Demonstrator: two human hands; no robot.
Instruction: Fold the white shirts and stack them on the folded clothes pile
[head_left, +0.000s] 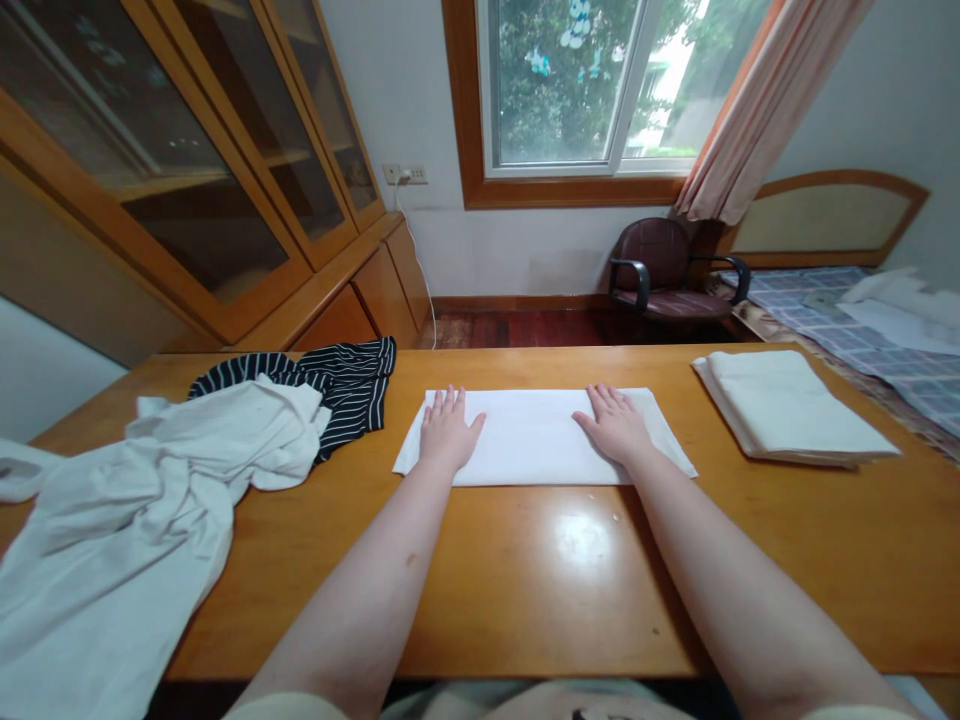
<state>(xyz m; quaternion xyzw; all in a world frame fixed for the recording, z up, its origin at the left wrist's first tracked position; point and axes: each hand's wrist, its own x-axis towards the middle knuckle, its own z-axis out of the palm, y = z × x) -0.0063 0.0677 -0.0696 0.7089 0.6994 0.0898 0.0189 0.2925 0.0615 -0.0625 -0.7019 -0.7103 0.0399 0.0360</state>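
A white cloth point(532, 440), folded into a wide flat rectangle, lies on the wooden table point(487, 580) in front of me. My left hand point(448, 432) rests flat on the cloth's left part, fingers spread and pointing away from me. On its right part my right hand point(616, 425) lies palm down, the thumb stretched inward. Neither hand grips anything. To the right sits a neat stack of folded white cloth point(802, 405), apart from my hands.
Crumpled white fabric point(180, 490) covers the table's left side, against a black-and-white striped garment point(352, 385). Beyond the table stand a glass-door cabinet point(300, 250), a dark red armchair point(664, 265) and a bed with a plaid cover point(832, 310).
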